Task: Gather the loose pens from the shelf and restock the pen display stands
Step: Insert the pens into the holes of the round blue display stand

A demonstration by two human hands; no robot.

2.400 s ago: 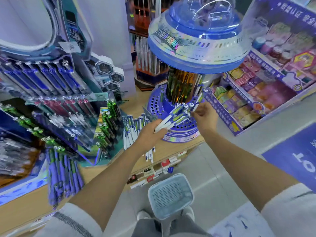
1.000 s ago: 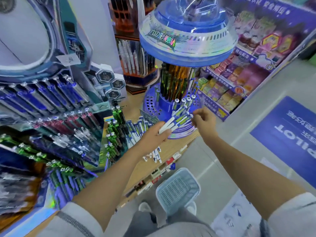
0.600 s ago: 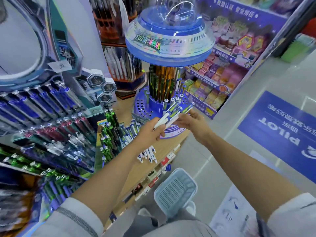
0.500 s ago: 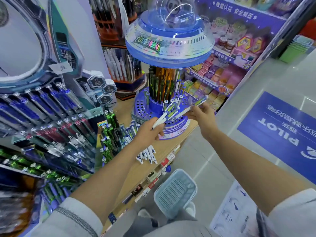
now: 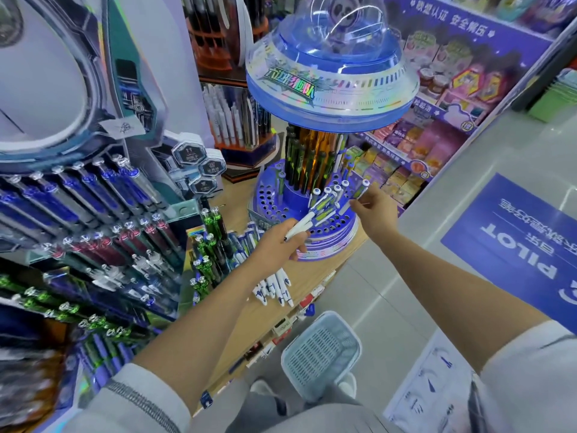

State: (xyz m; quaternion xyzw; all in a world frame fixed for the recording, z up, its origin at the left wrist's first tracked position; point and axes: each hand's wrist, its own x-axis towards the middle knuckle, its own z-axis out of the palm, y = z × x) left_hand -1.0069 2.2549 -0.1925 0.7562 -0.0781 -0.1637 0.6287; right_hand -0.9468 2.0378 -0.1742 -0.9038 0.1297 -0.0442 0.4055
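My left hand point(image 5: 279, 243) grips a bundle of white pens point(image 5: 318, 209) with green and blue bands, tips fanned toward the round blue pen stand point(image 5: 324, 232). My right hand point(image 5: 374, 210) pinches one pen point(image 5: 359, 190) from that bundle just above the stand's holed base tier. Dark and orange pens point(image 5: 309, 159) stand upright around the stand's centre column under its blue domed top point(image 5: 331, 76). More loose white pens point(image 5: 274, 287) lie on the wooden shelf point(image 5: 315, 276) below my left wrist.
A tiered rack of blue, red and green pens point(image 5: 93, 220) fills the left. A pale blue basket point(image 5: 321, 348) sits on the floor by my feet. Boxed goods point(image 5: 406, 157) line the shelf behind the stand. A blue floor sign point(image 5: 524, 245) lies to the right.
My right hand has drawn one pen out of the bundle and shifted it right over the stand's base. The left hand keeps holding the bundle, now with fewer pens than earlier.
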